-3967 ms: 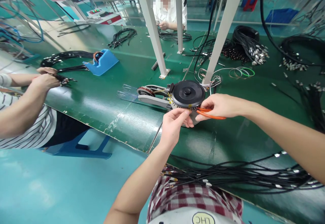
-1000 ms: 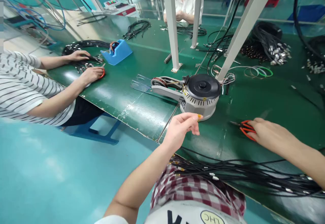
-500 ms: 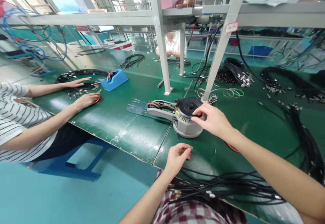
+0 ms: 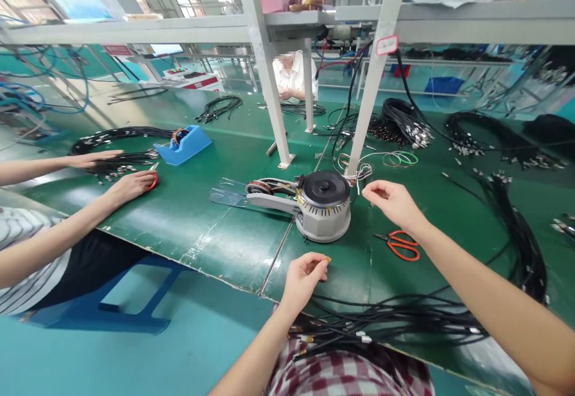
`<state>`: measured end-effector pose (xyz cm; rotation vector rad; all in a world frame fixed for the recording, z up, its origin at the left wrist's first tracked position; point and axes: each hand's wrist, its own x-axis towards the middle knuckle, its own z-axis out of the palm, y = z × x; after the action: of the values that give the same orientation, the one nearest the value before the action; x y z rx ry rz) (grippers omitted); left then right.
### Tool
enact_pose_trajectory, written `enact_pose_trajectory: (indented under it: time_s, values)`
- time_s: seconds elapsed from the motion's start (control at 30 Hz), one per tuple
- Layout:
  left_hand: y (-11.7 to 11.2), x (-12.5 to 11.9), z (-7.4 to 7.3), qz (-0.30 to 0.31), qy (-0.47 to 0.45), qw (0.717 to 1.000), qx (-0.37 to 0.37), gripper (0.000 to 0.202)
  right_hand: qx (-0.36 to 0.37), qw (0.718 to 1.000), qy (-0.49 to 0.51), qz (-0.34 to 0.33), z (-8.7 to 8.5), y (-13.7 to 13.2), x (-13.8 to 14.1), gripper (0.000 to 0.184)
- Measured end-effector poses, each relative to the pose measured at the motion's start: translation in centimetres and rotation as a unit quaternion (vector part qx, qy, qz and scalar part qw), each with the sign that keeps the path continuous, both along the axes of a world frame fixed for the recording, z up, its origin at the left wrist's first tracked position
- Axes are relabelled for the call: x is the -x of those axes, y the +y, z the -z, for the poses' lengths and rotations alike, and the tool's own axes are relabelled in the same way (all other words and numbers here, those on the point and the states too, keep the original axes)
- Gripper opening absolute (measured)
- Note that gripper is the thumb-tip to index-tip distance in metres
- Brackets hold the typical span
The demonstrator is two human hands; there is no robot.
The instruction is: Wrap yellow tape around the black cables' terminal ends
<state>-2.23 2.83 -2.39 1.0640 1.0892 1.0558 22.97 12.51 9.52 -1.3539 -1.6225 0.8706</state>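
Observation:
My left hand (image 4: 305,277) is closed in a pinch near the table's front edge, with a small piece of amber tape (image 4: 327,259) at its fingertips. To the right of the grey tape dispenser (image 4: 324,221), my right hand (image 4: 392,203) hangs above the table, thumb and fingers pinched. Whatever it may hold is too small to make out. The dispenser's round black disc (image 4: 325,187) faces up, and its arm carries a tape roll (image 4: 259,187) on the left. Red-handled scissors (image 4: 403,246) lie below my right hand. Black cables (image 4: 395,318) stretch across the edge in front of me.
At left, a co-worker's hands (image 4: 128,189) rest by a cable bundle and a blue tape holder (image 4: 184,146). White shelf posts (image 4: 272,84) rise from the green table. Cable bundles (image 4: 521,234) lie at right. Another person (image 4: 294,78) sits across.
My right hand has moved off the dispenser's disc to the right, uncovering the disc and the scissors. My left hand still pinches the tape. The camera view has turned slightly right.

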Motion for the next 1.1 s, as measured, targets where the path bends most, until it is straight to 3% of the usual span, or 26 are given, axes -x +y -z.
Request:
enact_pose_trajectory:
  time_s: [0.13, 0.3, 0.43, 0.67, 0.8, 0.9, 1.0, 1.1]
  values:
    - [0.1, 0.0, 0.3, 0.008, 0.012, 1.000, -0.004, 0.026, 0.036, 0.999, 0.010, 0.021, 1.8, -0.1, -2.0, 0.044]
    - [0.2, -0.3, 0.3, 0.004, 0.011, 1.000, 0.001, 0.026, -0.094, 0.989, -0.096, -0.054, -0.2, -0.8, 2.1, 0.023]
    - [0.2, -0.4, 0.3, -0.002, 0.016, 1.000, 0.005, 0.029, -0.127, 0.971, -0.192, -0.070, -1.7, -0.8, 5.3, 0.020]
    - [0.3, -0.2, 0.2, -0.002, 0.006, 1.000, 0.004, 0.032, -0.190, 0.945, -0.262, -0.052, -1.3, -0.6, 6.5, 0.009]
    - [0.5, -0.1, 0.3, 0.003, 0.020, 1.000, 0.008, 0.031, -0.259, 0.930, -0.243, -0.098, -1.3, -1.5, 6.9, 0.015]
    - [0.6, -0.1, 0.6, 0.005, 0.026, 1.000, 0.009, 0.031, -0.224, 0.961, -0.117, -0.110, -0.6, -1.1, 5.4, 0.017]
    - [0.6, -0.1, 0.7, 0.003, 0.029, 1.000, 0.009, 0.032, -0.066, 0.995, 0.071, -0.007, 1.6, 1.1, 1.0, 0.021]
    - [0.5, -0.2, 0.5, 0.002, 0.039, 0.999, 0.012, 0.032, -0.009, 0.992, 0.113, 0.063, 4.8, 3.3, -4.5, 0.029]
